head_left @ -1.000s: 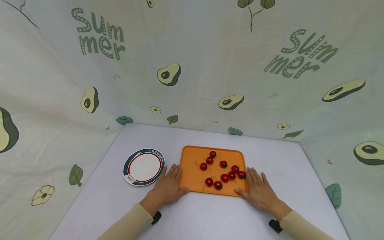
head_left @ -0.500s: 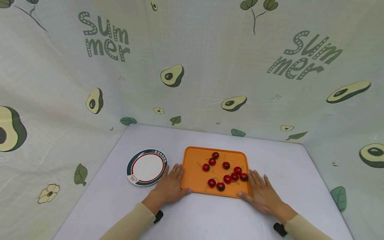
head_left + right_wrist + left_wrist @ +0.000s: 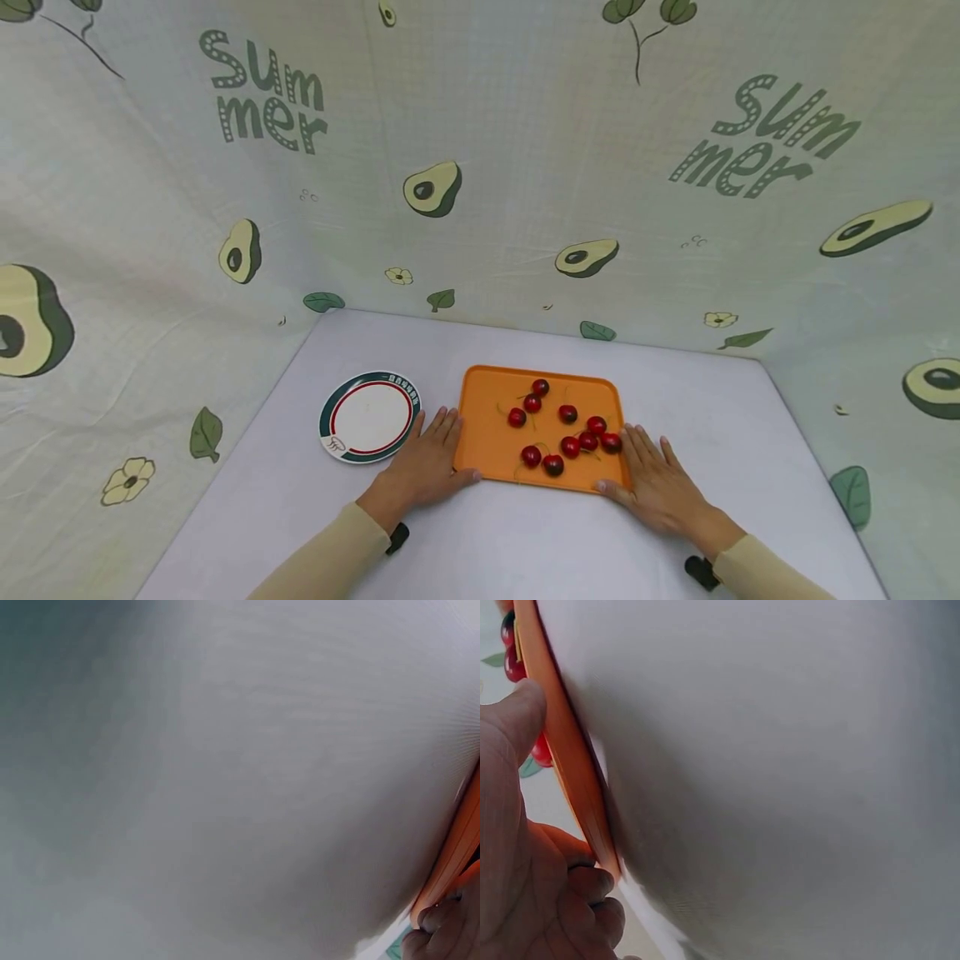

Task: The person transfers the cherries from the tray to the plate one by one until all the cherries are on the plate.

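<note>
An orange rectangular tray [image 3: 483, 446] lies on the table with several dark red cherries [image 3: 571, 447] on it, some with thin stems. At its left front corner is my left hand [image 3: 422, 467], fingers straight along the left side and thumb by the front edge. My right hand [image 3: 658, 485] mirrors this at the right front corner, its fingers extended beside the right rim. The left wrist view shows the thumb [image 3: 526, 712] over the tray's orange edge [image 3: 577, 772]. Only the fingertips and a strip of tray edge [image 3: 454, 851] appear in the right wrist view.
A round white plate [image 3: 367, 419] with a dark green rim and red ring sits left of the tray, close to my left fingers. White cloth covers the table [image 3: 525, 542]. Behind and at the sides hangs a curtain [image 3: 495, 208] printed with avocados and leaves.
The head view has shifted slightly, so everything appears a little farther right. Both hands stay in place against the tray, and the cherries and plate have not moved.
</note>
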A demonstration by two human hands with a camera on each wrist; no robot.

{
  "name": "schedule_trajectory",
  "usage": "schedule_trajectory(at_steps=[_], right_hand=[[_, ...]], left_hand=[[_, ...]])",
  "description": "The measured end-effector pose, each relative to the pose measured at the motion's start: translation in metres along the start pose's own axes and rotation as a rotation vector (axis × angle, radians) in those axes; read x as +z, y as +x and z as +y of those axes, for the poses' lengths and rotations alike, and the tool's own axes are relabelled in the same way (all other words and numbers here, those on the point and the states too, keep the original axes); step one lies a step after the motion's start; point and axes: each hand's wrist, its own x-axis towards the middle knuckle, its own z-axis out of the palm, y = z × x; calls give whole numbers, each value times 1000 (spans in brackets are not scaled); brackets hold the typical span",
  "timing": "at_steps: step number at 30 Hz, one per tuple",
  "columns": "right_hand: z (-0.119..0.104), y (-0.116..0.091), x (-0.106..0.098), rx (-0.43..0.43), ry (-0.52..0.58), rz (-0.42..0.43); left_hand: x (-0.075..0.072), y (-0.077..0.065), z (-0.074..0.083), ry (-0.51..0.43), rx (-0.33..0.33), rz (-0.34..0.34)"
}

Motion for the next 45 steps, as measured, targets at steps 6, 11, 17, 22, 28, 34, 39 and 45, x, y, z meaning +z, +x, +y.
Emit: schedule_trajectory(at_steps=[6,11,17,22,28,34,39,45], right_hand=[[0,0,0,10,-2,-2],[0,-2,-1,22,-20,-6],[-1,-4,-2,21,-25,-1],[-1,-1,-1,32,-27,-19],[-1,1,-3,16,-24,-6],[-3,2,-5,8,-26,-2],[-6,2,-5,18,-32,-9],[-6,0,-4,34,-43,-21]], left_hand=[[2,3,1,-10,-9,-2],[1,9,-6,-26,20,27],[-26,17,-49,-256,-56,123],[-49,15,-123,-385,-201,194],[-49,6,-193,-421,-326,152],[-42,0,-218,-494,-393,34],[-40,4,-218,-588,-404,-32],[-36,10,-215,-647,-373,-67]])
